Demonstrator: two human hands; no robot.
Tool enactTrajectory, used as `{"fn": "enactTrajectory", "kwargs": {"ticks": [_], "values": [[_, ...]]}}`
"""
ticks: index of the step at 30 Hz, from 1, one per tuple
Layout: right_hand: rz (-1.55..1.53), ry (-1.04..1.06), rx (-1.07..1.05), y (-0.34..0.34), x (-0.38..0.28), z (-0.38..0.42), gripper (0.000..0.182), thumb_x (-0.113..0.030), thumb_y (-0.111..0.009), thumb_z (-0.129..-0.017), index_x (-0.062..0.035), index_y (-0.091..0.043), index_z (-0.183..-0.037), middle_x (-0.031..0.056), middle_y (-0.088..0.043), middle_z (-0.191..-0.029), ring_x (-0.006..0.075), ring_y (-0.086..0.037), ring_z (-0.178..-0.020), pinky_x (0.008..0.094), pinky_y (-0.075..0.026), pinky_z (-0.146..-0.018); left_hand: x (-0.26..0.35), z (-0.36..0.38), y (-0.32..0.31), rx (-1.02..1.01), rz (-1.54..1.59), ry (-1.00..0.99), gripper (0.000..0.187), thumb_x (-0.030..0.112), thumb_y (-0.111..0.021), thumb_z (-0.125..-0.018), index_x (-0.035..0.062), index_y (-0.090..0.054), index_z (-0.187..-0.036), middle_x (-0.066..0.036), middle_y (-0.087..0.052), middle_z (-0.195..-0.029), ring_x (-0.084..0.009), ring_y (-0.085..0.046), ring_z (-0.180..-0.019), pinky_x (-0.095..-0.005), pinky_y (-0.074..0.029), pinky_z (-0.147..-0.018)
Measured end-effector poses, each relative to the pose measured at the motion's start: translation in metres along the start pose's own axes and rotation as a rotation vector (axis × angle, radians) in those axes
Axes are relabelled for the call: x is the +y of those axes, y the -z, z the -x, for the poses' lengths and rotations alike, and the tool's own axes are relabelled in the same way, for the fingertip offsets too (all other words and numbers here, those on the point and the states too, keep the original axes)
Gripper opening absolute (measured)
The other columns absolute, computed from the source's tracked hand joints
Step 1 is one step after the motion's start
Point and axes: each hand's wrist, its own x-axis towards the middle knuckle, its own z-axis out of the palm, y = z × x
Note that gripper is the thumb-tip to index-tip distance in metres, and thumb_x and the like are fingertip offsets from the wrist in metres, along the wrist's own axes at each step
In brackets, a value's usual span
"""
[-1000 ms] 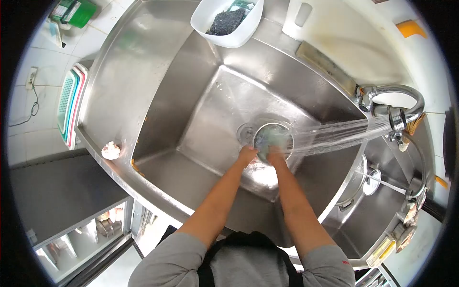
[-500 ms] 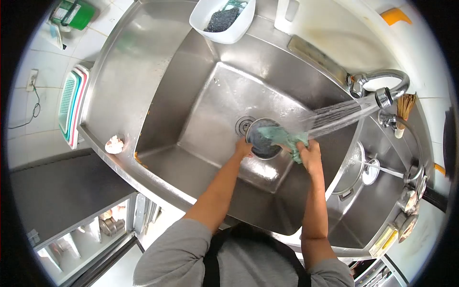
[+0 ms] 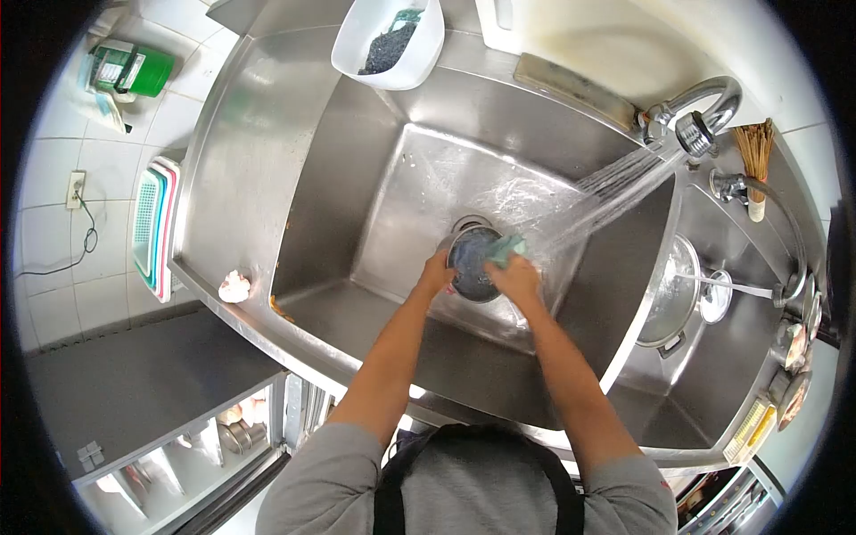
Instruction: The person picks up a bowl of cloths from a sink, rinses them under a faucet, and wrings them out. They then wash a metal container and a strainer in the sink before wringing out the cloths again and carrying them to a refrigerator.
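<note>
A round metal pot (image 3: 473, 275) is tilted above the bottom of the large steel sink, by the drain. My left hand (image 3: 438, 270) is closed on the pot's left rim. On the pot's right side my right hand (image 3: 514, 278) is closed round a green cloth (image 3: 505, 251), which lies against the rim. From the tap (image 3: 694, 134) at the upper right a wide spray of water falls into the sink, just right of the cloth. The pot's inside looks dark and wet.
A white tub (image 3: 423, 49) with dark scouring material stands on the sink's back edge. In the right basin are a large pot (image 3: 670, 299) and a running tap stream. A whitish lump (image 3: 234, 286) lies on the left ledge. Coloured trays (image 3: 157, 227) stand beyond.
My right hand and the cloth have moved left, in over the pot's rim. The pot has shifted slightly left in view, and the camera view has turned a little.
</note>
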Motion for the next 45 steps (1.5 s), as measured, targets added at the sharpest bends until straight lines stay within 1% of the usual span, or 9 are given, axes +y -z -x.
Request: {"fn": "enactTrajectory", "kwargs": {"ticks": [4,6,10,12,16,22,36,41,45], "values": [[0.379,0.023,-0.175,-0.074,-0.008,-0.021,0.048,-0.038,-0.064,-0.064,-0.0049,-0.056,-0.099,0.0156,-0.06,-0.091,0.0254,-0.059,-0.089,0.036,-0.044,-0.075,0.02,0.009,-0.012,-0.06,0.063,0.157,0.021,0.002,-0.054,-0.066,-0.0019,-0.049,-0.087,-0.015,-0.056,-0.067,-0.0205,-0.056,-0.044,-0.033,-0.046,-0.037],[0.656,-0.022,-0.293,-0.099,-0.009,-0.038,0.048,-0.041,-0.063,-0.067,-0.0097,-0.056,-0.103,0.0041,-0.058,-0.104,0.0196,-0.057,-0.094,0.0335,-0.044,-0.075,0.031,0.013,-0.02,-0.095,0.037,0.137,0.02,0.002,-0.053,-0.066,-0.0018,-0.048,-0.085,-0.016,-0.056,-0.066,-0.0214,-0.056,-0.044,-0.0333,-0.047,-0.038],[0.746,0.141,-0.308,-0.105,0.016,-0.049,0.037,-0.036,-0.063,-0.069,-0.0125,-0.059,-0.098,0.0025,-0.06,-0.099,0.021,-0.058,-0.091,0.0354,-0.045,-0.072,0.036,0.007,-0.022,-0.045,-0.129,0.006,0.016,0.002,-0.05,-0.066,-0.0013,-0.046,-0.081,-0.02,-0.055,-0.064,-0.0278,-0.056,-0.044,-0.0357,-0.047,-0.041],[0.513,-0.074,-0.39,-0.095,0.031,-0.061,0.046,-0.042,-0.061,-0.066,-0.0062,-0.058,-0.094,0.009,-0.06,-0.096,0.0242,-0.059,-0.09,0.0377,-0.046,-0.072,0.041,0.0,-0.016,-0.029,-0.227,0.044,0.019,0.001,-0.05,-0.066,-0.0017,-0.048,-0.086,-0.018,-0.056,-0.066,-0.0259,-0.058,-0.048,-0.0345,-0.048,-0.04],[0.245,-0.325,-0.067,-0.002,0.039,-0.018,0.051,-0.048,-0.055,-0.068,-0.0049,-0.059,-0.095,0.0176,-0.059,-0.095,0.0322,-0.057,-0.09,0.0392,-0.045,-0.077,-0.015,-0.032,0.006,0.044,-0.377,-0.078,0.029,0.001,-0.052,-0.066,-0.0013,-0.052,-0.095,-0.016,-0.058,-0.076,-0.0262,-0.06,-0.055,-0.0329,-0.051,-0.04],[0.013,-0.291,0.255,0.045,0.048,0.026,0.044,-0.039,-0.06,-0.065,-0.0068,-0.059,-0.096,0.0179,-0.061,-0.087,0.0333,-0.059,-0.082,0.0403,-0.046,-0.074,0.019,-0.014,0.03,-0.044,-0.184,0.092,0.037,0.002,-0.05,-0.064,0.0006,-0.053,-0.1,-0.016,-0.059,-0.084,-0.0268,-0.061,-0.064,-0.0341,-0.051,-0.042],[-0.009,-0.346,0.176,0.044,0.068,0.06,0.052,-0.037,-0.063,-0.064,-0.0028,-0.056,-0.102,0.0204,-0.06,-0.089,0.0334,-0.059,-0.085,0.0387,-0.046,-0.075,0.053,0.009,0.079,-0.114,-0.296,0.032,0.014,-0.002,-0.049,-0.066,0.0,-0.047,-0.08,-0.008,-0.05,-0.066,-0.0171,-0.055,-0.052,-0.0308,-0.048,-0.036],[-0.059,-0.314,0.091,0.058,0.049,0.071,0.049,-0.036,-0.062,-0.064,-0.0022,-0.057,-0.1,0.0196,-0.061,-0.086,0.0324,-0.059,-0.083,0.0389,-0.046,-0.074,0.055,0.023,0.103,-0.041,-0.773,-0.34,0.02,0.001,-0.052,-0.066,0.0016,-0.047,-0.086,-0.019,-0.055,-0.072,-0.0319,-0.055,-0.056,-0.0388,-0.046,-0.052],[-0.054,-0.283,0.154,0.061,0.046,0.077,0.047,-0.036,-0.061,-0.065,-0.0024,-0.058,-0.098,0.019,-0.061,-0.085,0.0324,-0.059,-0.084,0.0386,-0.046,-0.074,0.07,0.047,0.125,0.082,-0.75,-0.41,0.019,0.003,-0.052,-0.067,0.0017,-0.047,-0.086,-0.022,-0.055,-0.073,-0.0374,-0.054,-0.063,-0.0397,-0.044,-0.06]]}}
